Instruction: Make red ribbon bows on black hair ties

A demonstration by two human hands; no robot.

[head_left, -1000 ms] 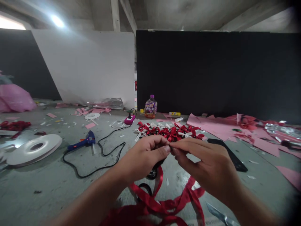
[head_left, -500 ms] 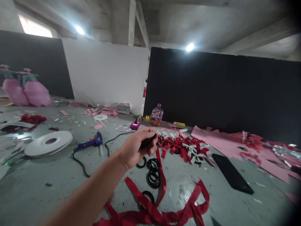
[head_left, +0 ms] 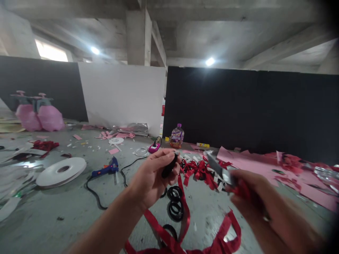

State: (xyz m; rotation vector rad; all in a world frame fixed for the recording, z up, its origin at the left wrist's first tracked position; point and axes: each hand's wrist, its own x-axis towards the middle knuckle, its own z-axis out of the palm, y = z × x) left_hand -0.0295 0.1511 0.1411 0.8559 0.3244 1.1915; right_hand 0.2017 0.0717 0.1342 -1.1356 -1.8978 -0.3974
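My left hand (head_left: 156, 174) is closed around a small black band (head_left: 169, 165) above the table; how it is folded is partly hidden by the fingers. On the right, my right hand (head_left: 254, 194) grips red-handled scissors (head_left: 215, 165), their grey blades pointing up and left toward the table's back. Motion blurs this hand. Below my left hand lie several black rings (head_left: 176, 209) and a strip of red ribbon (head_left: 187, 220). More red ribbon (head_left: 222, 234) lies at the near edge. Behind the hands is a pile of red and white bows (head_left: 198, 170).
A blue glue gun (head_left: 106, 169) with a black cord and a white ribbon roll (head_left: 62, 171) lie on the left. A purple-capped bottle (head_left: 177, 137) stands at the back beside a pink power socket (head_left: 155, 145). Pink sheets (head_left: 246, 162) cover the right rear. Pink spray bottles (head_left: 50, 116) stand far left.
My right hand has come into view from the right with the scissors, covering the dark phone. My left hand still holds the black band, and the view has tilted up slightly.
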